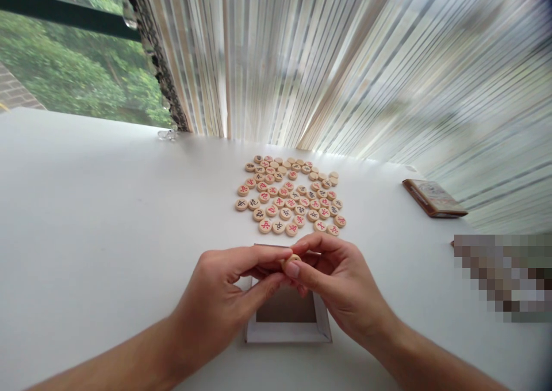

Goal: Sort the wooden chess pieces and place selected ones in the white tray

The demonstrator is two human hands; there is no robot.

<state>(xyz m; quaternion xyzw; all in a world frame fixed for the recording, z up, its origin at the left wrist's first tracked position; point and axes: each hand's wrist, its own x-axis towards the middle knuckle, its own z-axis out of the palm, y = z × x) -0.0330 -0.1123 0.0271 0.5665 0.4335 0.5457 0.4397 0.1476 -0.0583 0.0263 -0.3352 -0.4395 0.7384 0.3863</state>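
Observation:
Over an open cardboard box (288, 332) with white walls and a brown floor, my two hands meet. My left hand (241, 282) and my right hand (332, 282) both pinch a small round wooden xiangqi piece (292, 260) between their fingertips. The fingers cover most of that piece, so its marking cannot be read. Beyond the box, many loose xiangqi pieces (283, 192) lie spread on the white table (129, 236). Some show red characters, others black ones, and several at the back show plain faces.
A brown box (435, 198) lies flat at the right of the table. Nearer on that side, a blurred-out patch (509, 282) hides something. Striped string curtains (276, 63) hang along the back edge, and a small clear glass object (167, 134) sits by the window.

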